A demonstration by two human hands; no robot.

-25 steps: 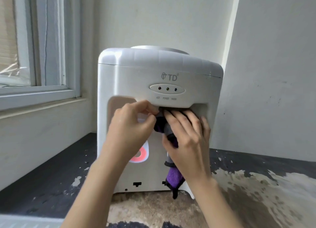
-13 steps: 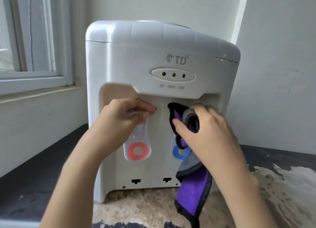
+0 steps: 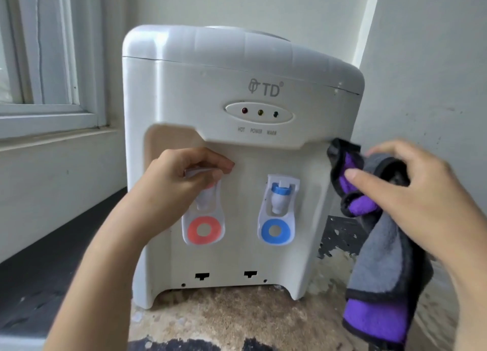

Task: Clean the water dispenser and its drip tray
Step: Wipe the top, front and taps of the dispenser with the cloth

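Observation:
A white countertop water dispenser (image 3: 200,92) stands in the middle, facing me, with a red-ringed hot tap lever (image 3: 204,226) and a blue cold tap (image 3: 279,195). My left hand (image 3: 181,184) is curled around the top of the hot tap, hiding most of it. My right hand (image 3: 411,192) grips a bunched purple and grey cloth (image 3: 379,266) just off the dispenser's right edge, with one corner of the cloth touching the recess corner. No drip tray is in view; two empty slots show below the taps.
A window frame and sill (image 3: 47,124) lie to the left. Walls close in behind and to the right. The dispenser sits on a worn dark counter (image 3: 52,271) with peeling patches in front.
My right hand has carried the cloth from the cold tap out to the right of the dispenser, uncovering the blue tap. My left hand stays on the hot tap. The view has come closer.

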